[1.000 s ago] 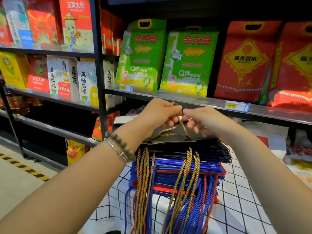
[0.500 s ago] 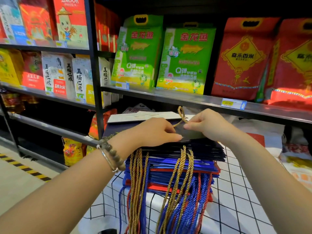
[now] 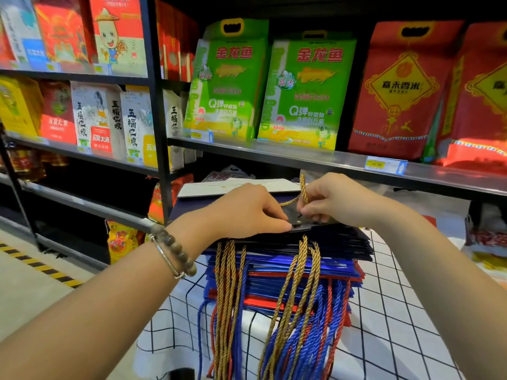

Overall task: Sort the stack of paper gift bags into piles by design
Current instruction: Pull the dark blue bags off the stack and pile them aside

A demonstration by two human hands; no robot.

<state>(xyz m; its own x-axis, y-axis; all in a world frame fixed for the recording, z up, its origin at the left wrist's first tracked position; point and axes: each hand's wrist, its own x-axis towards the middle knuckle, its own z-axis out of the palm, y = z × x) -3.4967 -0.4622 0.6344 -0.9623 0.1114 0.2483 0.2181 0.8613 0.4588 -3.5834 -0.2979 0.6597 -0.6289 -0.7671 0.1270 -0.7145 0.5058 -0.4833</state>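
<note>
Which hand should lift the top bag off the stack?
Right, probably: the right hand pinches the gold twisted cord handle of the top dark navy paper bag, while the left hand only rests on that bag.

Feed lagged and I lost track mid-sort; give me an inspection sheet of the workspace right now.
Surface: table under white grid cloth.
Job's things: one mixed stack of gift bags, dark on top, blue and red below; cord handles hang over the front edge.
Clutter: white flat item behind the stack; white plastic bag at right.
Grippers: left hand lies on the top dark bag, grip unclear; right hand pinches its gold cord.
Cables: nothing seen.
Surroundings: shop shelves of rice bags; hazard tape on floor.
</note>
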